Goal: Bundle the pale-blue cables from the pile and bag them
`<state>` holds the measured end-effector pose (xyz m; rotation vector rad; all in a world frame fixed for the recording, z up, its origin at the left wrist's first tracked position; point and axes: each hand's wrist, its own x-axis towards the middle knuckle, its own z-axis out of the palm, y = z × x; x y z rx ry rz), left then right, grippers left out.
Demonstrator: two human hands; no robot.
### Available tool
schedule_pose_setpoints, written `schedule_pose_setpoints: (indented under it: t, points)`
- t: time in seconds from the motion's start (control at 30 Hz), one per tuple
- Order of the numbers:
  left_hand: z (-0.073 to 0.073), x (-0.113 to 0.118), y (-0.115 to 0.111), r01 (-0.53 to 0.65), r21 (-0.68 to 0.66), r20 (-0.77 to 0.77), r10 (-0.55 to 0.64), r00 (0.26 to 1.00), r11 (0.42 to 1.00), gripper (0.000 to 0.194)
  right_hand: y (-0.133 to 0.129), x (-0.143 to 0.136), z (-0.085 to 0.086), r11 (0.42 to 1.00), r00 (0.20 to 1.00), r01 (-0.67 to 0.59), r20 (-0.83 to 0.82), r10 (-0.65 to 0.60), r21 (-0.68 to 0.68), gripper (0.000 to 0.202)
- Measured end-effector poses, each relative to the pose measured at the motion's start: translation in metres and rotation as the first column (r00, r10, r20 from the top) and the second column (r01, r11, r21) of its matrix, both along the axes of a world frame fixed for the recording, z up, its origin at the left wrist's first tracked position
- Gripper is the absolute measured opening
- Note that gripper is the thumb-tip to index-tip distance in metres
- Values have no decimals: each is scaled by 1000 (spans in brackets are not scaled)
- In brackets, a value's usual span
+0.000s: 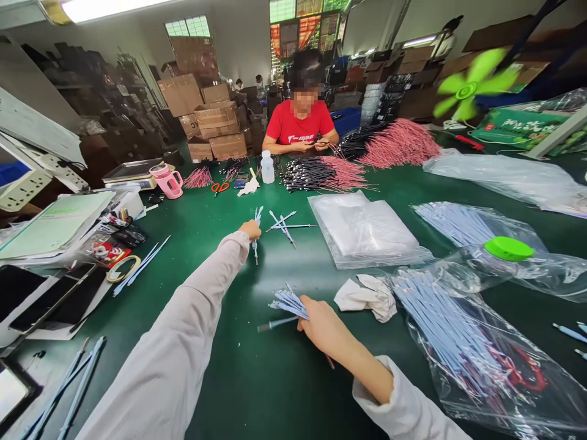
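Observation:
My left hand reaches far over the green table and is closed around a few light-blue wires, whose ends stick out above and below it. Just right of it, several crossed blue wires lie on the table. Nearer to me, my right hand grips a bundle of light-blue wires that fans out to the left. One blue wire points away lower than the others. A crumpled white cloth lies right of my right hand.
Clear bags of blue wires and a stack of clear plastic bags lie on the right. Opposite, a person in a red shirt handles wires behind black-and-pink bundles. A white bottle, pink mug and tape roll stand or lie leftward.

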<state>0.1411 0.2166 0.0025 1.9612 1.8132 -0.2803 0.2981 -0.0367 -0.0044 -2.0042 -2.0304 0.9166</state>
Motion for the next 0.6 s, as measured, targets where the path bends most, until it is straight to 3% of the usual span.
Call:
schedule_pose_setpoints:
  t: [0.13, 0.27, 0.47, 0.6]
  points:
    - [-6, 19, 22, -8, 62, 37, 6, 999, 998, 30, 22, 8, -2, 998, 987, 56, -152, -50, 35, 9]
    - [-14, 41, 40, -31, 128, 38, 26, 999, 991, 31, 71, 20, -2, 987, 966, 145, -225, -127, 68, 11]
    - [-20, 74, 56, -8, 182, 45, 0, 999, 983, 34, 181, 40, 1, 929, 939, 339, -113, -325, 146, 24]
    - [-23, 88, 63, 76, 182, 63, -89, 994, 980, 32, 226, 40, -12, 920, 927, 374, -16, -375, 117, 28]
